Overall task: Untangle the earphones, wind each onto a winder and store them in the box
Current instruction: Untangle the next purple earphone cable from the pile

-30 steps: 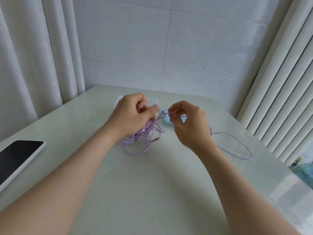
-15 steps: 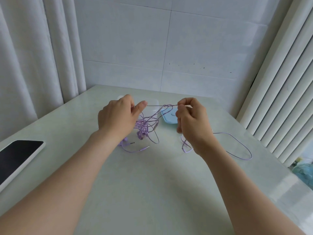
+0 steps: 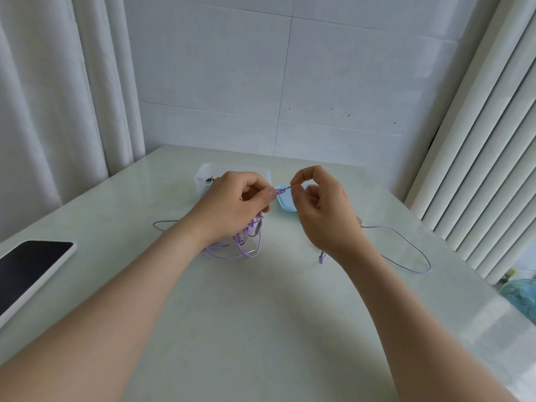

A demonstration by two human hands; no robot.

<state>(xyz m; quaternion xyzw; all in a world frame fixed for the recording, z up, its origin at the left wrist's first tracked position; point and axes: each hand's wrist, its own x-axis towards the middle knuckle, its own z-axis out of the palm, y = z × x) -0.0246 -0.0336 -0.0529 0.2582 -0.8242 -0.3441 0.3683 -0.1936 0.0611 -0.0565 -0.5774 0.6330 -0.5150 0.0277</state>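
Note:
A tangle of purple earphone cable (image 3: 246,242) hangs below my left hand (image 3: 235,204) down to the pale table (image 3: 261,314). My left hand pinches a strand of it between thumb and fingers. My right hand (image 3: 316,204) pinches the same short stretch of cable just to the right, above a light blue lid (image 3: 285,203). A long loose loop of purple cable (image 3: 412,250) trails on the table to the right. A clear plastic box (image 3: 203,178) stands behind my left hand, partly hidden. A thin grey cable (image 3: 165,223) loops out to the left.
A phone with a dark screen and white case (image 3: 29,271) lies at the table's left edge. White curtains hang left and right, a tiled wall stands behind. A small blue fan (image 3: 522,294) shows below the table's right edge.
My hands have come back together after pulling the cable apart; the stretch of cable between them is now short. A grey loop now lies to the left.

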